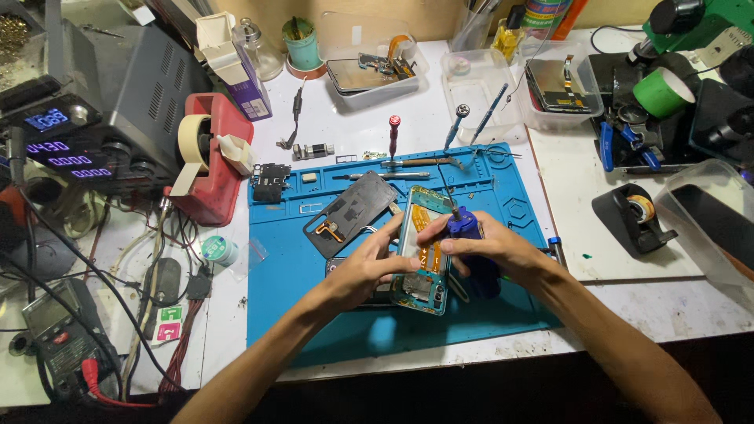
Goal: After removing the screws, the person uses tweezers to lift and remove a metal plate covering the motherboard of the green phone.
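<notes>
An opened smartphone frame [425, 259] with its circuit boards and an orange flex cable exposed lies tilted over the blue work mat [377, 330]. My left hand [363, 271] grips its left edge. My right hand [481, 245] holds a blue-handled screwdriver [463, 225] whose thin tip points up and away over the phone's upper part. The phone's dark back cover [351, 213] lies just left of it on the mat.
Two screwdrivers [394, 129] stand upright at the mat's back edge, with tweezers and small parts beside them. A red tape dispenser [212, 157] and a power supply [94, 118] sit left. Plastic trays with phones stand behind. A black tape dispenser [632, 216] and microscope are right.
</notes>
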